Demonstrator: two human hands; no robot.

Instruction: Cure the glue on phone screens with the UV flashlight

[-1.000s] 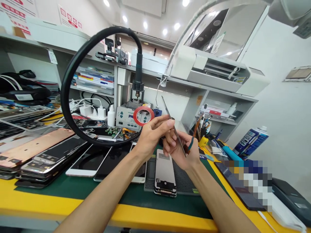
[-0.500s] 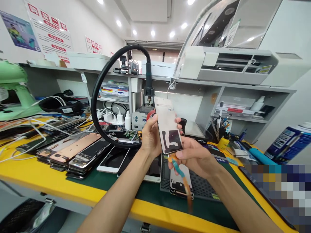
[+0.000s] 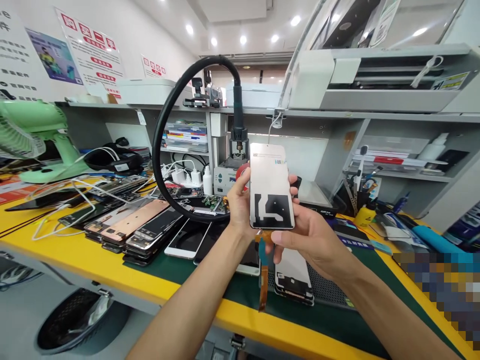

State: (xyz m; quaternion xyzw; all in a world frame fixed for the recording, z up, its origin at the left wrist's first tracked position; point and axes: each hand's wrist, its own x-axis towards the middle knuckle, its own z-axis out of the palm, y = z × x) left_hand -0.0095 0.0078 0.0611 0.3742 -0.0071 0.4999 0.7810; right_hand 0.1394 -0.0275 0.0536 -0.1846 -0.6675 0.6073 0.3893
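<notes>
A phone screen (image 3: 268,172), its pale back with black patches facing me, is held upright above the bench. My left hand (image 3: 240,202) grips its left side, the thumb along the edge and fingertips showing past the right edge. My right hand (image 3: 307,235) pinches an orange flex cable (image 3: 263,285) with a teal section at the screen's lower edge; the cable's free end hangs down. Below the hands lie a stack of phone screens (image 3: 293,272) on a dark perforated mat (image 3: 330,290) and a white-framed phone screen (image 3: 188,238) to the left.
Stacked phone parts (image 3: 123,225) and white cables cover the bench's left side. A black hose (image 3: 159,145) loops to a hot-air station (image 3: 225,180) behind. Tools and a yellow bottle (image 3: 365,215) stand at right. A green fan (image 3: 37,130) sits far left; a bin (image 3: 80,325) is below.
The held screen has turned from tilted to nearly upright and faces me squarely. The hanging flex cable has swung left and straightened. The whole view has shifted to the left.
</notes>
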